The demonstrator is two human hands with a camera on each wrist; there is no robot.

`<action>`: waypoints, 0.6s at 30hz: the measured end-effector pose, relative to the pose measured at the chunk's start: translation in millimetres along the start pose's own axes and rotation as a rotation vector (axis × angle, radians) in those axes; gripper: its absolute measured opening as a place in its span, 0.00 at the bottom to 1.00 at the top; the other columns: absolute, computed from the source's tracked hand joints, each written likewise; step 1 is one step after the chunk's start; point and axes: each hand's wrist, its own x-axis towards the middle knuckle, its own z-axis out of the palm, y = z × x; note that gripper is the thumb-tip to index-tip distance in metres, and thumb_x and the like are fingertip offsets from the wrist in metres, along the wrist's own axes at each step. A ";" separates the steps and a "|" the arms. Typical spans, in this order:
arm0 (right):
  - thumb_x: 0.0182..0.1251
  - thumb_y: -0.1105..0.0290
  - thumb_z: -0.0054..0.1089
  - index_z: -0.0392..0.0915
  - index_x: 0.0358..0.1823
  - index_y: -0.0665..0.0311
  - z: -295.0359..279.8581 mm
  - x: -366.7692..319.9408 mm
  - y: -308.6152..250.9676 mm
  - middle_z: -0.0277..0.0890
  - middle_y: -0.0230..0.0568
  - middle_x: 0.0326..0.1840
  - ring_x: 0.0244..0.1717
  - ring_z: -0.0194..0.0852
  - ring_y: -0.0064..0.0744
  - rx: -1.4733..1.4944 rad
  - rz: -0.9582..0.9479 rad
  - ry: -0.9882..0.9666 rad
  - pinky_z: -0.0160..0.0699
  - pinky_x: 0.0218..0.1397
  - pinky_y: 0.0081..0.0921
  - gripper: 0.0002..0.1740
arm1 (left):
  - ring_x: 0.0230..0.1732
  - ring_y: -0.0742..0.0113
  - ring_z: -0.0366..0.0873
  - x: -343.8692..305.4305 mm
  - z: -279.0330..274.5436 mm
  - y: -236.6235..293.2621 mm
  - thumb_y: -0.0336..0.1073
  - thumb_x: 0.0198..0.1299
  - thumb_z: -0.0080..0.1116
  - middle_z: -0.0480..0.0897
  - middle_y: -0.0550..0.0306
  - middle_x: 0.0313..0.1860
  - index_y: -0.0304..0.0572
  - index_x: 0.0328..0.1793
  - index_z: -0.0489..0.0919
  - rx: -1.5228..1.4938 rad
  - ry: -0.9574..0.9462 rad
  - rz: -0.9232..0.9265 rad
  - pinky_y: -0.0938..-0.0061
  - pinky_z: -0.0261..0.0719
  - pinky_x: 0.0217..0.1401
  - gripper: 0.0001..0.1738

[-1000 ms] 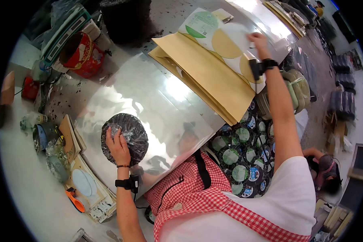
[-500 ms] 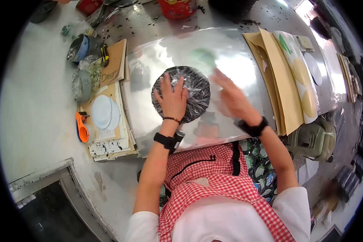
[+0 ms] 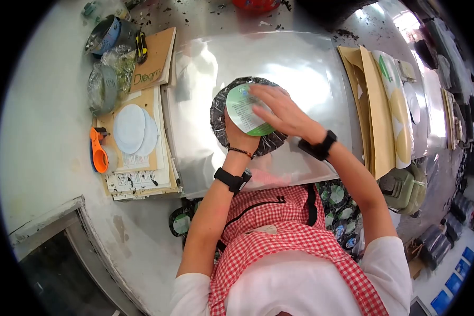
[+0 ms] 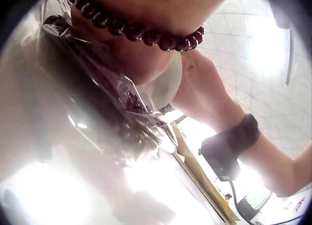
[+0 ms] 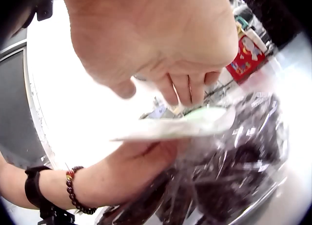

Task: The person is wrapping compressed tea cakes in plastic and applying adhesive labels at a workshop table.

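A round green-and-white label (image 3: pixel 246 109) lies tilted over the back of the left hand (image 3: pixel 242 135), hiding its fingers. Beneath them is a dark round bundle (image 3: pixel 219 119) in clear plastic, on the shiny sheet. The right hand (image 3: pixel 288 116) reaches across the label from the right, fingers extended. In the right wrist view the right hand (image 5: pixel 161 44) is above the label (image 5: pixel 170 129), its contact unclear, and the left hand (image 5: pixel 126 171) lies below it against the plastic-wrapped bundle (image 5: pixel 239 171). The left wrist view shows the left hand (image 4: pixel 141 56) beside crinkled plastic (image 4: pixel 131 95).
Left of the sheet (image 3: pixel 305 63) lie papers, white discs (image 3: pixel 129 129), orange scissors (image 3: pixel 98 150), a cutter (image 3: pixel 141 47) and bowls. To the right are brown folders (image 3: pixel 376 105) and a label roll (image 3: pixel 396 105). A red bucket (image 3: pixel 257 4) stands at the back.
The right hand has come from the folders and label sheets at the right to above the bundle. The green-and-white label now covers the left hand's fingers. The head view has turned.
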 end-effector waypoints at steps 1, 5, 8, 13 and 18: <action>0.75 0.52 0.41 0.61 0.72 0.64 26.3 15.9 9.2 0.53 0.49 0.77 0.76 0.53 0.46 0.223 -0.039 0.163 0.42 0.78 0.39 0.31 | 0.61 0.53 0.73 3.4 -3.1 1.1 0.47 0.56 0.62 0.76 0.50 0.61 0.42 0.67 0.68 0.101 -0.071 0.022 0.65 0.67 0.66 0.34; 0.79 0.53 0.30 0.54 0.75 0.66 51.2 25.7 14.9 0.46 0.51 0.80 0.81 0.40 0.44 0.312 -0.112 0.318 0.37 0.80 0.39 0.32 | 0.61 0.56 0.75 11.0 -16.3 12.5 0.35 0.61 0.57 0.76 0.47 0.61 0.38 0.66 0.68 0.298 -0.172 0.227 0.67 0.72 0.63 0.27; 0.79 0.54 0.30 0.55 0.75 0.65 54.3 28.9 14.7 0.48 0.51 0.80 0.81 0.40 0.45 0.379 -0.113 0.361 0.36 0.80 0.40 0.31 | 0.61 0.57 0.74 19.4 -27.2 -8.5 0.35 0.70 0.45 0.74 0.48 0.64 0.38 0.72 0.62 -0.509 -0.077 -0.108 0.66 0.72 0.64 0.25; 0.77 0.55 0.35 0.58 0.74 0.62 59.4 26.0 -2.8 0.51 0.43 0.79 0.80 0.42 0.42 -0.075 -0.137 0.343 0.40 0.79 0.44 0.29 | 0.75 0.58 0.55 11.4 -26.0 -2.4 0.44 0.77 0.34 0.54 0.47 0.77 0.40 0.80 0.47 -0.953 0.076 -0.111 0.65 0.55 0.77 0.31; 0.74 0.57 0.44 0.64 0.69 0.64 67.2 26.3 -10.2 0.56 0.42 0.77 0.78 0.48 0.41 -0.433 -0.166 0.340 0.44 0.78 0.46 0.28 | 0.78 0.53 0.49 10.0 -26.8 -4.4 0.44 0.77 0.32 0.51 0.45 0.79 0.37 0.78 0.54 -0.234 0.108 0.100 0.62 0.48 0.79 0.29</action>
